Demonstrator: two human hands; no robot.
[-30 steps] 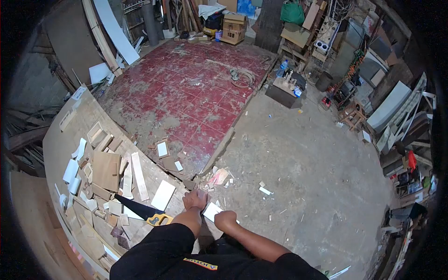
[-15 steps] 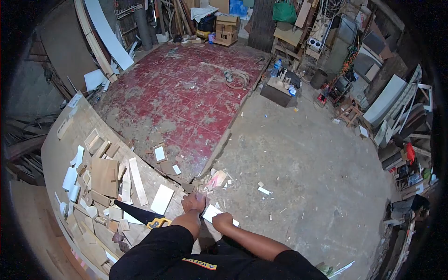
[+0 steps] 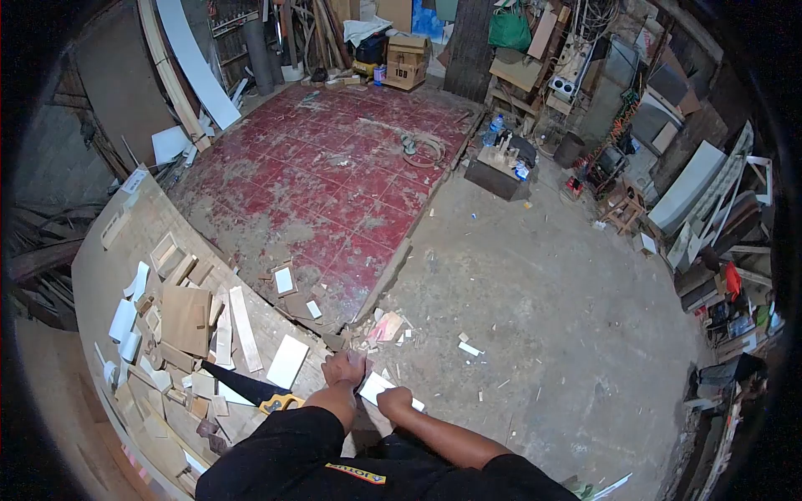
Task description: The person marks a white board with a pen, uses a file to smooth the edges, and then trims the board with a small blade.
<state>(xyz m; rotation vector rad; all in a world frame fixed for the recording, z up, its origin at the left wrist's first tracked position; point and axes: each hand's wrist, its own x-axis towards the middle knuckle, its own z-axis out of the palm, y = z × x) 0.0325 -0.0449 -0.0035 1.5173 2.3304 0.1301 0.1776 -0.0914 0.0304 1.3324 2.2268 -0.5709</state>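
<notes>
Board [image 3: 374,386] pinched in right hand [image 3: 395,402] near table edge [image 3: 269,302]; left hand [image 3: 343,368] beside, grip unclear.

Right hand [image 3: 394,403] grips a white strip [image 3: 373,386] — left hand [image 3: 343,367] close by; yellow-handled saw [image 3: 244,385] lies on cluttered worktable [image 3: 157,215].

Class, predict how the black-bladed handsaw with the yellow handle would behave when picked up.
The handsaw probably won't roll, being broad and flat. Its long, tapering blade may flex slightly. The chunkier yellow handle likely makes that end heavier.
</notes>
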